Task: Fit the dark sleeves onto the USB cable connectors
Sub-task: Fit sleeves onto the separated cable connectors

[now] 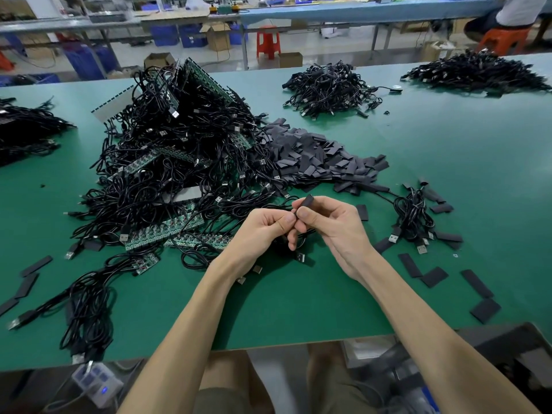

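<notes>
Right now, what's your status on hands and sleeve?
Right hand pinches dark sleeve. Left hand grips cable at sleeve's lower end; connector hidden. Cable pile close behind, not obstructing.

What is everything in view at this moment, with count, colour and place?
table: one, green, foreground
cable piles: four, black, far left, centre-left, two far right
circuit boards: several, green, in centre-left pile
sleeve pile: one, dark, centre
cable bundle: one, black, right of hands
loose sleeves: several, dark, scattered both sides
stools: two, red, background
held sleeve: one, dark, between the hands
left hand: one, bare, pinching held cable
right hand: one, bare, pinching held sleeve
</notes>
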